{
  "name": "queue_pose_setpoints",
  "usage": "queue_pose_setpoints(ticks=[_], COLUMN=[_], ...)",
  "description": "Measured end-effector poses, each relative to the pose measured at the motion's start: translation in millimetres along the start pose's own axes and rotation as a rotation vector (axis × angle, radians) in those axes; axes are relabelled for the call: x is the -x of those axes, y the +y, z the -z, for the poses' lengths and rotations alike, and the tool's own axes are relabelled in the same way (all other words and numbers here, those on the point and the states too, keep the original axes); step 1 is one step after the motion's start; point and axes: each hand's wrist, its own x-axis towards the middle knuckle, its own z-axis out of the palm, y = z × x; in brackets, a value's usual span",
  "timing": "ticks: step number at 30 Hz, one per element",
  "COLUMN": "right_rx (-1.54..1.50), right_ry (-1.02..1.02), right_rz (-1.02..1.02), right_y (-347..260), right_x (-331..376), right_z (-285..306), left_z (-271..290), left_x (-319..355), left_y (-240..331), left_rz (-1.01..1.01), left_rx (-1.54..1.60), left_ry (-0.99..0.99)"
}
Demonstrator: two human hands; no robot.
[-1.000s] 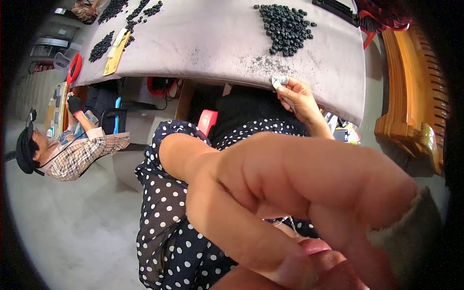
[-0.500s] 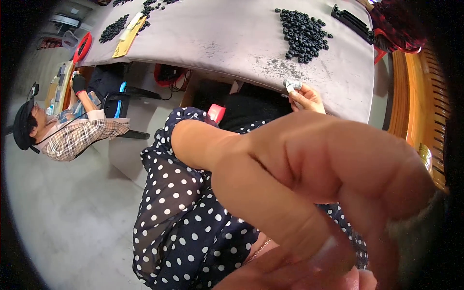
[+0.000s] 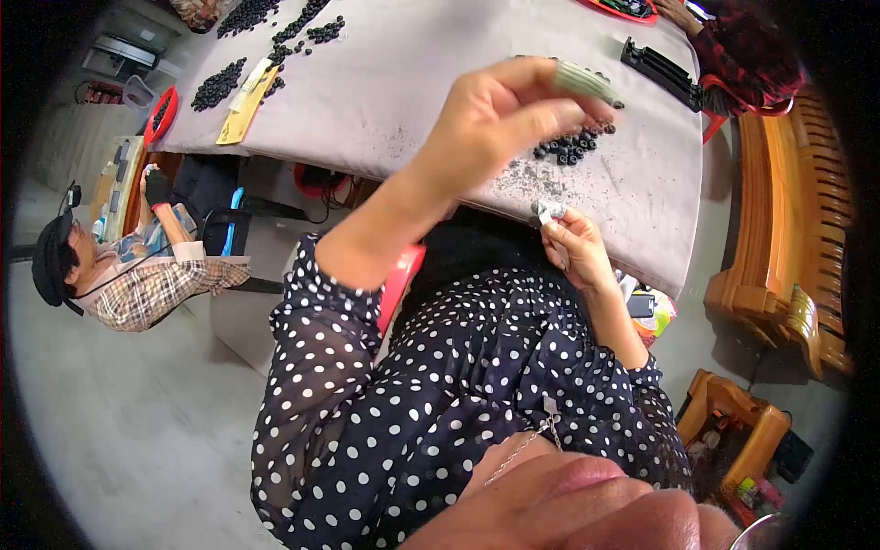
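Pinching a small whitish-grey piece (image 3: 550,211) in the right hand (image 3: 579,244), with thumb against fingers, at the near edge of the table (image 3: 412,82). Carrying a pale green striped piece (image 3: 587,82) at the fingertips of the left hand (image 3: 495,115), above the table and, in this view, across the upper part of a heap of black beads (image 3: 568,148). Too blurred there to call; cannot tell pinched from wrapped on, nor fingers pressed together from fingers apart. Facing dark specks (image 3: 536,179) on the pale cloth, between the heap and the right hand. Facing also further black beads (image 3: 220,84) toward the left of the table, with a yellow strip (image 3: 240,119) just beside them, and a long black rack (image 3: 660,75) near the right side. Wearing a dark blouse (image 3: 449,385) with white dots. Sitting with a dark phone (image 3: 642,305) near the right forearm, and well apart from a co-worker (image 3: 151,284) on the left in a plaid shirt and black hat (image 3: 55,261). Flanked on the right by a slatted wooden bench (image 3: 779,211).
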Motion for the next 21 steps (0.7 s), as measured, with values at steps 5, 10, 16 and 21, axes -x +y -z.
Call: queue_pose_setpoints(ticks=[5, 10, 16, 21], right_rx=[-0.03, -0.053, -0.02, -0.052], right_ry=[-0.002, 0.022, 0.057, 0.066], right_rz=[-0.035, -0.043, -0.084, -0.08], right_y=[-5, -7, -7, -11], right_x=[-1, -1, 0, -2], right_z=[-3, 0, 0, -2], left_z=[148, 155, 178, 188], left_x=[-27, -67, -105, -100], left_y=[-118, -157, -200, -194], left_rz=[0.32, 0.132, 0.151, 0.213], left_rx=[-0.765, -1.154, -1.411, -1.387], left_ry=[0.407, 0.323, 0.202, 0.086])
